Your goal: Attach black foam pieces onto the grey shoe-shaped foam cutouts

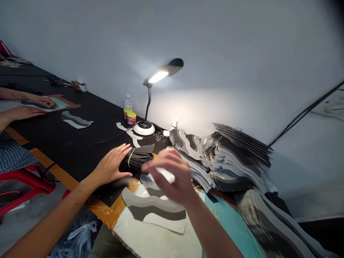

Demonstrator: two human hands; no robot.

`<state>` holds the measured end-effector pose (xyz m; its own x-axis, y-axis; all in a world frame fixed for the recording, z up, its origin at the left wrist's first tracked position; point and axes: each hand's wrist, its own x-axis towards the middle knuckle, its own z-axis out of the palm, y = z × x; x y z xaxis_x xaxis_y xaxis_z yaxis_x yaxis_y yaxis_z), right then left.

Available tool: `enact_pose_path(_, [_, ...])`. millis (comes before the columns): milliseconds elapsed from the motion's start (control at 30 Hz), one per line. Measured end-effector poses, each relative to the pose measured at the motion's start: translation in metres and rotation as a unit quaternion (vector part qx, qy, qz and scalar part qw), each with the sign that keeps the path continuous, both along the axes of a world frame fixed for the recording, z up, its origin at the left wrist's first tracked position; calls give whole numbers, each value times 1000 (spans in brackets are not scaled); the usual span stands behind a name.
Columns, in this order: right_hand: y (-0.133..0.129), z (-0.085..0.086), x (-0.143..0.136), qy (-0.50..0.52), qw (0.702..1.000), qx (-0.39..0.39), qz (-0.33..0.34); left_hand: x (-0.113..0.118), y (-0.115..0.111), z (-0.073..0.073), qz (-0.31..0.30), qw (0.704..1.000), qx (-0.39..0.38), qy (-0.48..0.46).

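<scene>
My left hand (114,166) has its fingers stretched and its thumb apart, at the left end of a bundle of black strips (142,154) with a pale band round it. Whether it touches the bundle is unclear. My right hand (172,175) is smeared by motion, its fingers bent, above the work board; I cannot make out anything in it. Below it, a wavy grey and white shoe-upper piece (156,208) lies flat on the pale board (150,240). Another grey piece (149,184) lies behind it, partly hidden by my right hand.
Stacks of grey and black wavy pieces (236,157) crowd the right side, with more (258,211) nearer me. A lit desk lamp (144,128) stands behind, beside yellow-lidded tubs (131,118) and a bottle (128,102). At left, another person's hands (40,102) work over a board.
</scene>
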<state>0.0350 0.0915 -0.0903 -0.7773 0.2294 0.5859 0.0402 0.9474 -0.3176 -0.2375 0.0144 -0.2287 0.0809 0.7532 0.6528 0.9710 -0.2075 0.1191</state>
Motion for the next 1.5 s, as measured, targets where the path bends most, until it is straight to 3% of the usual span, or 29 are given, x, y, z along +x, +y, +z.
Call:
enact_pose_path(67, [32,-13,-31,-54,995,2,-78,-3,7,2,2,1000,-16,9])
enact_pose_path(133, [59,-29,-62,-195,972,6,-129,-5,12,9,6,999,-45,-24])
enact_pose_path(233, [81,-48,-100,-307,943,38,-126,-2,17,26,61,988,-67,-121])
enact_pose_path(367, [84,-57,-119,-436,893,-1,-114,15,32,39,166,960,-87,-210])
enact_pose_path(433, [78,-60,-119,-459,880,-17,-119,24,41,39,170,951,-95,-239])
enact_pose_path(533, [63,-66,-114,-429,889,-1,-159,34,53,38,135,931,-123,-317])
enact_pose_path(600, [51,-72,-111,-404,895,14,-189,33,54,45,98,896,-158,-403])
enact_pose_path(667, [41,-78,-107,-380,900,25,-210,24,49,59,66,839,-180,-509])
enact_pose_path(767, [33,-86,-101,-357,906,31,-224,-3,28,86,35,738,-170,-652])
enact_pose_path(833, [33,-89,-97,-355,906,23,-230,-25,6,98,31,687,-154,-709])
enact_pose_path(933, [38,-89,-94,-366,902,-5,-228,-54,-30,90,84,654,-122,-742])
enact_pose_path(1067, [48,-78,-101,-411,885,-44,-215,-76,-67,49,198,673,-92,-706])
enact_pose_path(1200, [67,-61,-115,-490,849,-76,-186,-80,-71,19,242,758,-124,-593])
enact_pose_path(1333, [79,-49,-120,-519,836,-77,-164,-89,-38,16,220,866,-179,-413])
enact_pose_path(1400, [73,-47,-116,-472,863,-34,-173,-97,-10,20,203,900,-204,-329])
enact_pose_path(1500, [51,-51,-107,-364,915,63,-165,-109,41,29,185,928,-226,-230])
